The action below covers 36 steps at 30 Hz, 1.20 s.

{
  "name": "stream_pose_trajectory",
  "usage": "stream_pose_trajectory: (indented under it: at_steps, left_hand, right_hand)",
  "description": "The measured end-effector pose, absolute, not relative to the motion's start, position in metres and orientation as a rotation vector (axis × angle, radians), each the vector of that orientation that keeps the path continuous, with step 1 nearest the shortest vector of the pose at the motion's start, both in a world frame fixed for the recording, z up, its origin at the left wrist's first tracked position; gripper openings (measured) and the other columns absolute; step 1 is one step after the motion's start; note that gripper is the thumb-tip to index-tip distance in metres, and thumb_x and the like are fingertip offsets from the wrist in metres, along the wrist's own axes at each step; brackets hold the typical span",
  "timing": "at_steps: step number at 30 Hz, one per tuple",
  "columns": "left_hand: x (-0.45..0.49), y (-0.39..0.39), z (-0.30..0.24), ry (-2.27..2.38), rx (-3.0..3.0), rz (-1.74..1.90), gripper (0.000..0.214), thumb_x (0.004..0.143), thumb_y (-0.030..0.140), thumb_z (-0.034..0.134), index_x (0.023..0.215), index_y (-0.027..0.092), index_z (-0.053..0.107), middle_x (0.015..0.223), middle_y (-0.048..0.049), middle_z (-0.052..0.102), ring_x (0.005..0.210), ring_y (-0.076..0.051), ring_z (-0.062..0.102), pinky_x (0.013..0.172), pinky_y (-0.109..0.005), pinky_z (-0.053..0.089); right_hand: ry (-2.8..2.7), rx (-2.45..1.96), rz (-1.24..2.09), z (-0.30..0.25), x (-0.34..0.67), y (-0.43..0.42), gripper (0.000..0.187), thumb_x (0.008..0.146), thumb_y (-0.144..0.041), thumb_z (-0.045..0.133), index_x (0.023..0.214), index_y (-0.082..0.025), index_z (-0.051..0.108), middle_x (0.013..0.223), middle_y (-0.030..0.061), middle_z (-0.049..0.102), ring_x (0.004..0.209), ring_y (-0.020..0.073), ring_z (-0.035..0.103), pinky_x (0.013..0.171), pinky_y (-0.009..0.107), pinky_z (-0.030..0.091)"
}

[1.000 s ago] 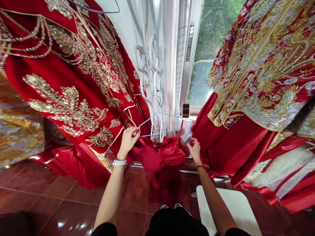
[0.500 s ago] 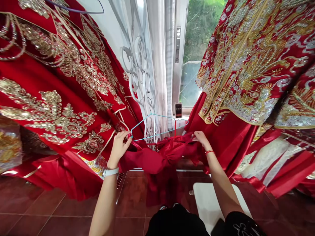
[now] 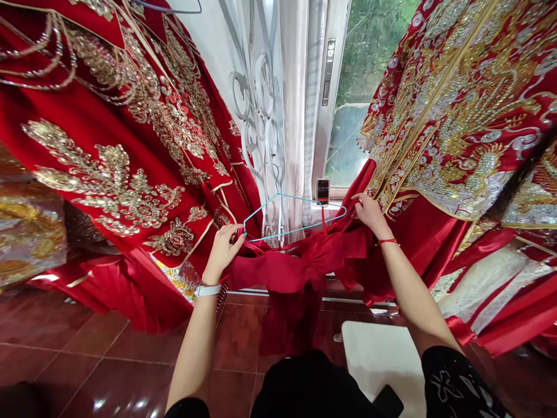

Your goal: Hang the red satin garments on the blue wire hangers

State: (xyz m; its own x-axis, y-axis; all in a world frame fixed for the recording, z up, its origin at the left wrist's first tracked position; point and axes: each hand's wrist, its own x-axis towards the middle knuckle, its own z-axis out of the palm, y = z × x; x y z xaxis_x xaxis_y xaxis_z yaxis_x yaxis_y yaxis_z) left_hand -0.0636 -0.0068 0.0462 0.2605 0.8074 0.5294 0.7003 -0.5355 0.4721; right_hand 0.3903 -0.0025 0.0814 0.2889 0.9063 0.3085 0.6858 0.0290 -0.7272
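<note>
Just under the hanger sits the dress, left grip pinching one corner, right grip near the other (can't tell if it's got anything), so I'd hold that left pinch steady.

left grip: pinching corner of blue hanger | right grip: beside opposite end | red garment: below
</note>
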Motion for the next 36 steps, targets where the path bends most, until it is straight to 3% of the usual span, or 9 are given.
stream_pose_trajectory:
  at_steps: [4,10,14,19,25,29,36]
  left_hand:
    - [-0.061,-0.010,0.046,1.446,2.371,1.129,0.030,0.092,0.039,0.051,0.108,0.019,0.068,0.113,-0.0104,0.073,0.110,-0.028,0.063,0.106,-0.046,0.044]
    - [-0.062,-0.008,0.043,1.469,2.386,1.135,0.029,0.092,0.038,0.052,0.108,0.019,0.067,0.113,-0.0108,0.073,0.109,-0.027,0.064,0.104,-0.044,0.047]
    - [-0.065,-0.005,0.041,1.472,2.394,1.150,0.033,0.092,0.040,0.052,0.109,0.017,0.068,0.115,-0.0133,0.073,0.110,-0.028,0.065,0.105,-0.046,0.046]
    - [-0.064,-0.003,0.043,1.476,2.399,1.137,0.033,0.091,0.039,0.053,0.109,0.017,0.069,0.117,-0.0132,0.073,0.110,-0.029,0.065,0.105,-0.045,0.047]
    - [-0.062,-0.005,0.045,1.503,2.379,1.117,0.029,0.090,0.037,0.055,0.108,0.019,0.069,0.115,-0.0112,0.074,0.107,-0.028,0.067,0.104,-0.045,0.048]
    - [-0.058,-0.007,0.043,1.504,2.376,1.131,0.030,0.092,0.037,0.053,0.109,0.018,0.068,0.117,-0.0120,0.074,0.110,-0.028,0.066,0.104,-0.046,0.048]
    - [-0.059,-0.012,0.042,1.485,2.408,1.138,0.030,0.094,0.039,0.052,0.111,0.019,0.068,0.117,-0.0116,0.074,0.110,-0.029,0.066,0.104,-0.046,0.049]
  right_hand:
    - [-1.332,-1.496,0.756,0.093,0.380,0.001,0.033,0.077,-0.009,0.045,0.107,-0.016,0.060,0.058,-0.0052,0.054,0.050,0.0145,0.054,0.063,0.030,0.052]
    - [-1.845,-1.488,0.281,0.109,0.366,-0.001,0.035,0.072,-0.006,0.054,0.103,-0.017,0.068,0.062,-0.0032,0.063,0.054,0.0133,0.054,0.063,0.025,0.043]
    - [-1.844,-1.590,0.242,0.111,0.360,0.008,0.041,0.073,-0.007,0.054,0.111,-0.015,0.069,0.059,-0.0032,0.063,0.054,0.0146,0.055,0.064,0.025,0.044]
    - [-1.621,-1.618,0.260,0.105,0.364,0.023,0.060,0.074,-0.008,0.051,0.133,-0.012,0.060,0.063,-0.0013,0.067,0.051,0.0151,0.055,0.062,0.026,0.047]
    - [-1.639,-1.531,0.203,0.111,0.358,0.030,0.081,0.073,-0.009,0.052,0.152,-0.016,0.041,0.081,0.0020,0.075,0.054,0.0135,0.054,0.066,0.028,0.049]
    - [-1.723,-1.466,0.155,0.120,0.333,0.021,0.086,0.076,-0.008,0.053,0.158,-0.019,0.033,0.089,0.0030,0.076,0.056,0.0124,0.053,0.072,0.029,0.051]
    - [-1.875,-1.383,0.330,0.127,0.308,0.000,0.091,0.078,-0.008,0.053,0.162,-0.026,0.024,0.106,0.0043,0.075,0.056,0.0103,0.053,0.066,0.027,0.053]
